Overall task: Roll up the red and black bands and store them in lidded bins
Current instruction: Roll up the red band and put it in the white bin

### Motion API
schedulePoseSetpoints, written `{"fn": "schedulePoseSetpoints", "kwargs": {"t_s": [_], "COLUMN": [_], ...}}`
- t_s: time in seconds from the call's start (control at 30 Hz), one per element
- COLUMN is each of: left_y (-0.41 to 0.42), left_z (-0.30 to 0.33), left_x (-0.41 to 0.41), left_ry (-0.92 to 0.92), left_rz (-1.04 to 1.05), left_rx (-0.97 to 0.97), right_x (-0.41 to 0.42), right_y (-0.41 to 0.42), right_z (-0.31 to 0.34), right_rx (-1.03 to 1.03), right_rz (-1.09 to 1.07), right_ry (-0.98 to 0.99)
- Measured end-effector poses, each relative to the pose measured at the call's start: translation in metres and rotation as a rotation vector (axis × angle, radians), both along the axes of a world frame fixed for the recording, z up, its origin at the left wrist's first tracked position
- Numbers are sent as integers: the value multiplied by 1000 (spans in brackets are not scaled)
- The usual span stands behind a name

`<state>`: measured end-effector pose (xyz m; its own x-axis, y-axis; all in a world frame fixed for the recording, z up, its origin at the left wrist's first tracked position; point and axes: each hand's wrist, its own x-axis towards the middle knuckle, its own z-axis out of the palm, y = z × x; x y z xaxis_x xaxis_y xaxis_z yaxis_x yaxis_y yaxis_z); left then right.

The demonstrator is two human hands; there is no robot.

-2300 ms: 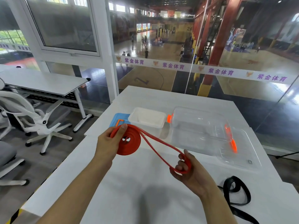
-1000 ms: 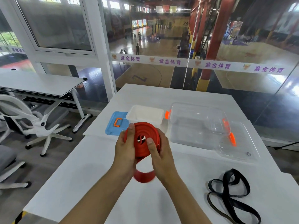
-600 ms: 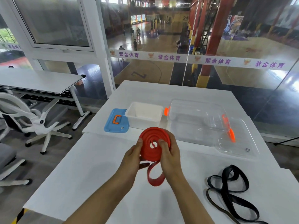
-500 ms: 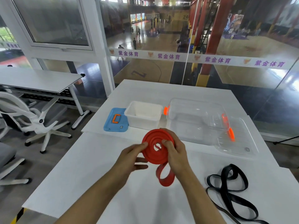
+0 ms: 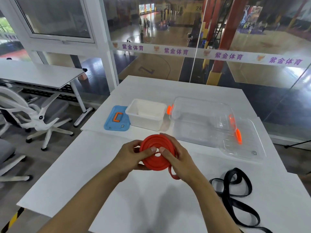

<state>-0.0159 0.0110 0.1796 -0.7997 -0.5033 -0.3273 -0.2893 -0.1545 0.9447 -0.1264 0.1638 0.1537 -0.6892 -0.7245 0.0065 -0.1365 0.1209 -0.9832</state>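
The red band [image 5: 155, 145] is wound into a thick flat coil held above the white table [image 5: 117, 190], with a short tail loop hanging below my right palm. My left hand [image 5: 129, 154] grips the coil's left side, thumb on its face. My right hand [image 5: 176, 157] holds the right side, thumb near the centre hole. The black band [image 5: 235, 190] lies unrolled in loose loops on the table at the lower right. Beyond the coil stand a small white bin [image 5: 146, 115] without its lid and a large clear bin [image 5: 200, 120], also uncovered.
A blue lid with an orange handle [image 5: 117, 118] lies flat left of the white bin. A clear lid [image 5: 245, 142] with orange clips lies right of the clear bin. White office chairs [image 5: 33, 118] and another desk stand to the left. A glass wall runs behind the table.
The red band's long loose loop has been wound onto the coil, leaving only a short tail. Both hands have closed in on the coil, which now lies flatter.
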Motion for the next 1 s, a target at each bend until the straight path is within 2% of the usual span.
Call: {"fn": "schedulePoseSetpoints", "kwargs": {"t_s": [0.23,0.37,0.5,0.7,0.87,1.0], "left_y": [23,23,4,-56,-126,-176], "left_z": [-23,-37,-55,-73,-83,-100], "left_x": [-23,-33,-45,-82,-126,-164], "left_ry": [56,55,15,-85,-98,-72], "left_rz": [328,411,393,273,239,227], "left_rx": [55,58,15,-130,-251,-224], "right_x": [4,-5,-26,-70,-126,-172], "right_y": [-16,-29,-51,-101,-168,-229], "right_z": [-30,-46,-58,-62,-63,-79], "right_rx": [-4,122,183,272,354,389], "right_rz": [-205,-227,-213,-366,-371,-370], "right_ry": [-123,-115,-126,-152,-27,50]}}
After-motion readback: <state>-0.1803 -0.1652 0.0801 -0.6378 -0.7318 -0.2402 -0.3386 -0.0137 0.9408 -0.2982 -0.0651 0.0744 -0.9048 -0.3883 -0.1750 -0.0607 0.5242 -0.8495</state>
